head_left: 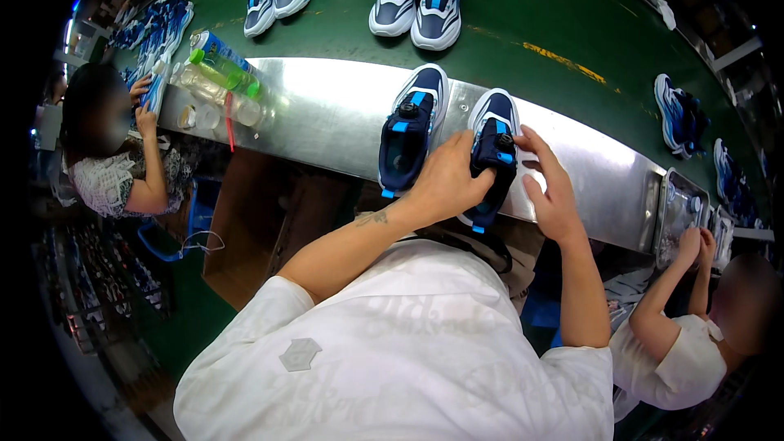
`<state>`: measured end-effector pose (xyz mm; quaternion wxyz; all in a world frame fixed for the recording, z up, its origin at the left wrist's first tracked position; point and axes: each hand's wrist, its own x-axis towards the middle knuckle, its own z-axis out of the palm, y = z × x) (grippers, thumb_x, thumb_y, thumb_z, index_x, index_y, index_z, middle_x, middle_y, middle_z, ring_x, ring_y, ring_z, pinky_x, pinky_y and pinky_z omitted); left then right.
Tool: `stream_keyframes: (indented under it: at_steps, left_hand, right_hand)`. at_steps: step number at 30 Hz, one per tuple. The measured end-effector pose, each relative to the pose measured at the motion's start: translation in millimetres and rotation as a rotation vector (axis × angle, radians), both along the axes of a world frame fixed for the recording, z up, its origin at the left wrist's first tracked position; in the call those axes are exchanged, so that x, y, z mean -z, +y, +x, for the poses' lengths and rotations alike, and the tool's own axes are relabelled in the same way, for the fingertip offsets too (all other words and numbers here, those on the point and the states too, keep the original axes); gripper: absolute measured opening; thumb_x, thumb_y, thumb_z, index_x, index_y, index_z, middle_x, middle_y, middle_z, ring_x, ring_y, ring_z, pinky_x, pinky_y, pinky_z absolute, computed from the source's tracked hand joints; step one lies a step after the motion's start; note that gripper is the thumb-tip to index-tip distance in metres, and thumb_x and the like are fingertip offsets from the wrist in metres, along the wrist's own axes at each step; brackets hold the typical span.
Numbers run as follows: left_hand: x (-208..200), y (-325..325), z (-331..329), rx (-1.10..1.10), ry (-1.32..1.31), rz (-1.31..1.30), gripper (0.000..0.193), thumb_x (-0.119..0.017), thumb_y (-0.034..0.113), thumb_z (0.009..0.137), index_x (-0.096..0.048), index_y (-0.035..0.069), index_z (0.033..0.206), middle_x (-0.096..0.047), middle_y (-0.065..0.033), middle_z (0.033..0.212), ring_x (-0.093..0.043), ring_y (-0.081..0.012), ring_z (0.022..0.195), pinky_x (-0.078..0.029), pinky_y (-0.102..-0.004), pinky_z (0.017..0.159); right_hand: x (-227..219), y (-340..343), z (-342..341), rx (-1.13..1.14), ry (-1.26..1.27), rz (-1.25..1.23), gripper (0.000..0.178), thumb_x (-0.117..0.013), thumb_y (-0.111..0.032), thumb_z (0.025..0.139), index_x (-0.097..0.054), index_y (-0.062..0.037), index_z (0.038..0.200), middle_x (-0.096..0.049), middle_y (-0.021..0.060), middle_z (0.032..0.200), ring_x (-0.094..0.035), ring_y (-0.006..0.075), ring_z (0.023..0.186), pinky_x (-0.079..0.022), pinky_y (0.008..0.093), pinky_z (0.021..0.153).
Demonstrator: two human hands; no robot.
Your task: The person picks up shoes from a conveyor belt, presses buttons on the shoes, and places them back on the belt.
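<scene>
At the near edge of the steel tabletop [318, 106], a navy shoe [487, 149] is held by the left hand [454, 178], fingers curled at its collar; right hand [554, 189] fingers spread alongside, contact unclear. Likely light, soft-uppered, stiffer-soled; best gripped at heel and midfoot.

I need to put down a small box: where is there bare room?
On the metal ledge: between the bottles and the left shoe, and from the right hand to the metal tray. On the green belt: between the middle pair and the right pair of shoes. Crowded: around the bottles, and where the left hand meets the right shoe.
</scene>
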<state>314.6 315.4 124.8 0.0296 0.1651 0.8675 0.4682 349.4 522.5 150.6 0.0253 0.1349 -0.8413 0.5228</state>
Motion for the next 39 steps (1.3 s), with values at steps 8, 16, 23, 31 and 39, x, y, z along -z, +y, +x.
stream_keyframes:
  at_steps: [8,16,23,31,39]
  left_hand:
    - [16,16,-13,-0.081,-0.037,0.15,0.034,-0.079,0.019,0.083,-0.065,-0.004,0.102,-0.068,-0.0261,0.097,-0.066,-0.047,0.092,-0.052,-0.0492,0.078]
    - [25,17,-8,-0.092,0.111,0.078,0.034,-0.07,0.004,0.077,-0.066,-0.006,0.11,-0.069,-0.0275,0.098,-0.066,-0.0478,0.085,-0.053,-0.0493,0.073]
    - [27,20,-5,-0.059,0.095,0.027,0.036,-0.07,0.007,0.079,-0.061,-0.01,0.109,-0.065,-0.0283,0.1,-0.064,-0.0507,0.092,-0.053,-0.055,0.08]
    - [27,24,-6,-0.078,0.165,0.018,0.029,-0.067,0.007,0.082,-0.062,-0.006,0.106,-0.066,-0.0277,0.097,-0.064,-0.0506,0.089,-0.053,-0.054,0.077]
    - [27,24,-5,-0.065,0.195,0.004,0.029,-0.068,0.01,0.083,-0.059,-0.007,0.104,-0.064,-0.0287,0.098,-0.065,-0.0508,0.088,-0.054,-0.0557,0.077]
  right_hand:
    - [-25,11,-54,-0.24,0.052,0.315,0.032,-0.065,-0.009,0.098,-0.064,-0.0058,0.13,-0.064,0.0118,0.106,-0.064,0.0263,0.098,-0.052,0.0361,0.086]
    - [-33,-26,-75,-0.231,-0.09,0.961,0.028,-0.068,-0.032,0.094,-0.064,-0.0044,0.094,-0.066,0.016,0.092,-0.063,0.0357,0.091,-0.051,0.0447,0.077]
    - [-29,-13,-69,-0.218,-0.111,0.912,0.037,-0.066,-0.037,0.095,-0.062,-0.0026,0.085,-0.066,0.0182,0.084,-0.061,0.0386,0.085,-0.05,0.048,0.076]
    - [-42,-7,-72,-0.267,-0.258,0.84,0.034,-0.069,-0.036,0.093,-0.067,-0.0023,0.089,-0.069,0.0175,0.089,-0.065,0.0374,0.089,-0.053,0.0455,0.079]
    - [-31,1,-70,-0.278,-0.058,0.719,0.038,-0.065,-0.041,0.096,-0.069,-0.0042,0.089,-0.07,0.0172,0.076,-0.068,0.039,0.075,-0.055,0.0472,0.072]
